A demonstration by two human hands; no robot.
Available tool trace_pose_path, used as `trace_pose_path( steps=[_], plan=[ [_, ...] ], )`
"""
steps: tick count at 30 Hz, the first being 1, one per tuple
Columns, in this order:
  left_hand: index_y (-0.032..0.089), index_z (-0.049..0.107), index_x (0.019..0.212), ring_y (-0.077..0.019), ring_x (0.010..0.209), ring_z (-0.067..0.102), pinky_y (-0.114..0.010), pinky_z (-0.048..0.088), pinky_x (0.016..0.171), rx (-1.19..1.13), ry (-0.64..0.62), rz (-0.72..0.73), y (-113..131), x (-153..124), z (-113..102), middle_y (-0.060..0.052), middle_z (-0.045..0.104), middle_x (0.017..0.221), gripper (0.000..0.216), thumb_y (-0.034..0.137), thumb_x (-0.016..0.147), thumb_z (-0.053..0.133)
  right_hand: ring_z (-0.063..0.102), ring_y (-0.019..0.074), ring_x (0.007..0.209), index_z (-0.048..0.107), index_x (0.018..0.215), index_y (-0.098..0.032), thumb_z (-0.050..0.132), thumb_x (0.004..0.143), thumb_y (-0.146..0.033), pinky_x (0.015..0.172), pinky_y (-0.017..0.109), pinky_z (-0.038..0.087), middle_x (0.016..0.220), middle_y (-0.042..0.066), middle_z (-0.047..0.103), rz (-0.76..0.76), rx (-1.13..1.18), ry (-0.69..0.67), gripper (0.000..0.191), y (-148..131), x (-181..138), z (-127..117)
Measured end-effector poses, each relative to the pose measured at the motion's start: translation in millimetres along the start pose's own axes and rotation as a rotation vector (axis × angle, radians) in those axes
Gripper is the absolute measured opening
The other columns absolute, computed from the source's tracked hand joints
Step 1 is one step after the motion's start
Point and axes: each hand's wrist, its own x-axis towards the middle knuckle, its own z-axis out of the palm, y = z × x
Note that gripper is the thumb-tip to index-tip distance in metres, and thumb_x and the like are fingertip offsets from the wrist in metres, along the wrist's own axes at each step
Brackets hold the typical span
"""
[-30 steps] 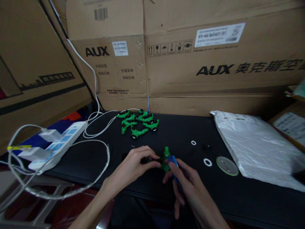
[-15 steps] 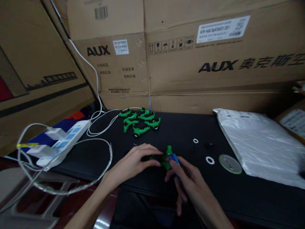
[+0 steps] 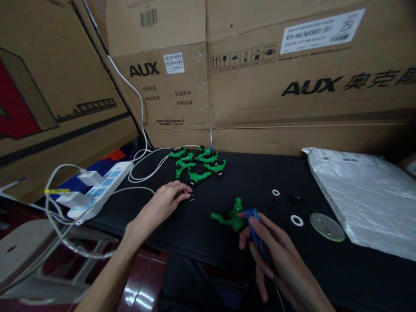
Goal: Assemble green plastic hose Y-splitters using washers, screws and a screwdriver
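Observation:
A blue-handled screwdriver (image 3: 255,225) is gripped in my right hand (image 3: 276,247), its thin metal shaft pointing down toward the front edge. Just left of those fingers, a green branched hose connector (image 3: 230,219) with a black part lies on the black table. My left hand (image 3: 170,199) has thumb and fingers pinched together low over the table. At its fingertips shows a tiny thin metal piece that looks like a small screw (image 3: 191,195); another one (image 3: 192,199) lies just below.
Several assembled green connectors (image 3: 199,175) are grouped at the back. To the right lie white ring washers (image 3: 297,220), a black part (image 3: 296,199), a round disc (image 3: 326,227) and a white plastic package (image 3: 360,199). A power strip (image 3: 100,190) with cables sits left; cardboard boxes (image 3: 247,95) stand behind.
My left hand has left the green connector and moved left to the small screws. The right hand stays beside the connector with the screwdriver. The view has shifted slightly.

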Motion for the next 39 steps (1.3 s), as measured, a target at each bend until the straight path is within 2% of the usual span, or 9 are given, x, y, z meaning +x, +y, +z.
trace_pose_path(
  steps=[5,9,12,15,17,20,23,27,39],
  plan=[
    [0.022,0.07,0.095,-0.0189,0.086,0.067,-0.03,0.051,0.08,0.023,-0.045,0.034,-16.5,9.0,5.4,-0.003,0.07,0.096,0.016,0.03,0.098,0.057,0.032,0.002,0.035,0.059,0.117,-0.02,0.072,0.088,-0.055,0.024,0.022,0.05,0.076,-0.002,0.066,-0.012,0.013,-0.018,0.047,2.4,-0.9,-1.5],
    [0.021,0.067,0.09,-0.0185,0.086,0.065,-0.03,0.048,0.082,0.028,-0.062,0.049,-16.0,13.4,3.6,-0.002,0.067,0.093,0.017,0.028,0.099,0.054,0.03,0.002,0.036,0.059,0.119,-0.019,0.069,0.091,-0.055,0.024,0.02,0.047,0.075,-0.002,0.065,-0.009,0.053,-0.027,0.046,1.0,0.4,-3.9],
    [0.021,0.067,0.094,-0.019,0.084,0.066,-0.03,0.049,0.08,-0.052,-0.039,-0.01,-5.0,13.0,0.9,-0.002,0.069,0.09,0.018,0.033,0.099,0.054,0.027,0.0017,0.036,0.06,0.118,-0.019,0.068,0.092,-0.054,0.023,0.017,0.044,0.074,-0.002,0.064,-0.021,0.088,-0.028,0.045,-0.7,0.7,-6.0],
    [0.02,0.069,0.098,-0.0197,0.084,0.068,-0.031,0.052,0.078,-0.264,-0.02,-0.074,14.2,9.4,-1.8,-0.001,0.072,0.089,0.026,0.044,0.098,0.058,0.025,0.0014,0.036,0.06,0.117,-0.02,0.067,0.092,-0.054,0.023,0.015,0.041,0.073,-0.003,0.063,-0.021,0.109,-0.031,0.043,-1.2,0.9,-7.7],
    [0.02,0.072,0.099,-0.0203,0.088,0.07,-0.031,0.053,0.08,-0.398,-0.019,-0.064,29.6,6.4,-1.7,-0.002,0.074,0.092,0.029,0.047,0.095,0.062,0.025,0.0013,0.036,0.061,0.116,-0.02,0.067,0.092,-0.054,0.023,0.014,0.04,0.073,-0.003,0.063,-0.014,0.114,-0.03,0.042,-1.1,1.1,-8.3],
    [0.021,0.076,0.098,-0.0192,0.089,0.07,-0.029,0.053,0.082,-0.47,-0.028,0.002,51.3,3.8,3.1,-0.002,0.076,0.094,0.024,0.043,0.094,0.067,0.025,0.001,0.036,0.062,0.115,-0.02,0.068,0.092,-0.054,0.023,0.012,0.038,0.072,-0.003,0.063,-0.008,0.118,-0.032,0.042,-0.8,1.2,-8.4],
    [0.022,0.079,0.098,-0.0172,0.085,0.069,-0.027,0.053,0.081,-0.434,-0.037,0.114,65.6,4.7,11.0,-0.001,0.076,0.093,0.017,0.036,0.094,0.069,0.025,0.001,0.036,0.063,0.115,-0.02,0.068,0.092,-0.053,0.023,0.012,0.038,0.071,-0.004,0.062,-0.01,0.134,-0.034,0.04,-0.5,1.3,-8.6],
    [0.023,0.08,0.102,-0.0168,0.089,0.071,-0.025,0.054,0.082,-0.358,-0.068,0.221,71.4,7.0,18.5,-0.002,0.077,0.097,0.014,0.027,0.097,0.067,0.023,0.001,0.035,0.064,0.114,-0.021,0.065,0.095,-0.051,0.022,0.012,0.037,0.069,-0.004,0.062,-0.025,0.169,-0.009,0.037,-4.4,0.5,-7.9],
    [0.023,0.076,0.114,-0.0166,0.094,0.073,-0.026,0.055,0.087,-0.203,-0.088,0.277,72.3,9.7,20.5,-0.002,0.079,0.103,0.021,0.016,0.096,0.068,0.023,0.001,0.032,0.069,0.109,-0.023,0.068,0.091,-0.052,0.021,0.011,0.035,0.068,-0.004,0.062,-0.202,0.141,-0.073,0.034,-60.3,-6.1,10.1]
  ],
)
